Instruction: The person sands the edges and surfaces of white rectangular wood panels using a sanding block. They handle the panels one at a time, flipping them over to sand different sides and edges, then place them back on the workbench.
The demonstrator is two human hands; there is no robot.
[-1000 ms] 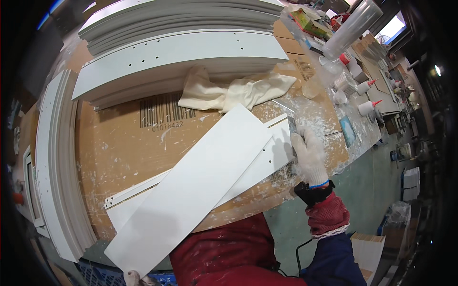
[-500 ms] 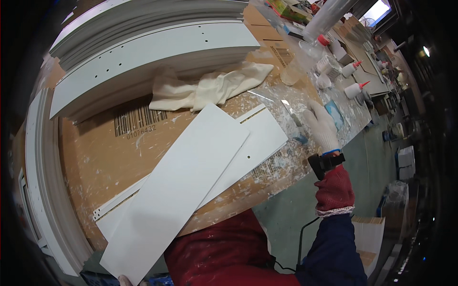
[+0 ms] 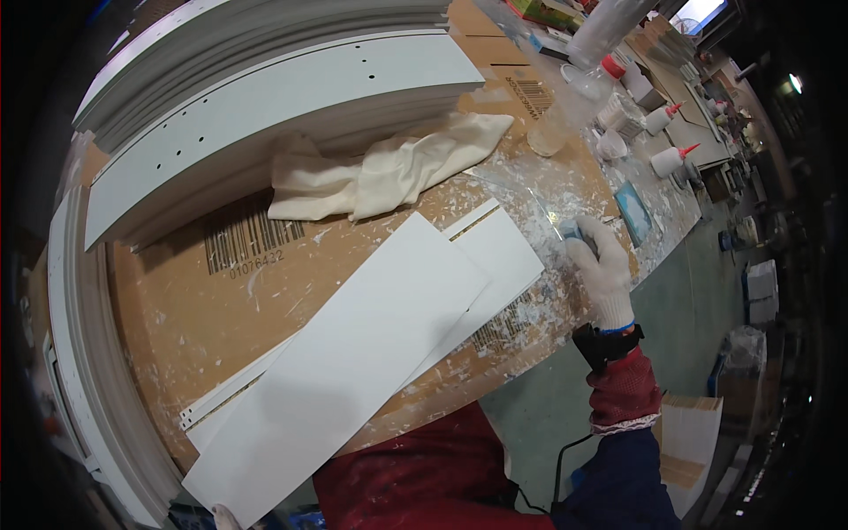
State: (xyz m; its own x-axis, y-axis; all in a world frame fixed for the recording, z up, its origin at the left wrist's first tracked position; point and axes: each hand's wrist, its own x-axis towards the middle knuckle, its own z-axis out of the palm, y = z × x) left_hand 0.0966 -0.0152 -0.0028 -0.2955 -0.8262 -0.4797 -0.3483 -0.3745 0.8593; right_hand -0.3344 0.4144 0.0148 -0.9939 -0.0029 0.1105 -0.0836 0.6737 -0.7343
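Observation:
My left hand (image 3: 226,517), gloved and mostly out of frame, grips the near lower end of a long white panel (image 3: 344,353). This panel lies slantwise across a second white panel (image 3: 499,252), which has a groove along its edge. To the right, my gloved right hand (image 3: 602,265) closes thumb and fingers around the blue-grey handle of a putty knife (image 3: 570,230). Its thin blade points up and left over the paint-spattered cardboard. A crumpled cream cloth (image 3: 389,177) lies beyond the panels.
Stacks of white panels stand at the back (image 3: 283,97) and along the left side (image 3: 79,353). Cardboard (image 3: 159,309) covers the table. A blue pad (image 3: 632,214), white red-tipped bottles (image 3: 673,159) and a red-capped clear bottle (image 3: 594,81) sit at the right.
My right hand has come down and its fingers have closed on the putty knife handle. The upper panel has shifted slightly to the right over the lower one.

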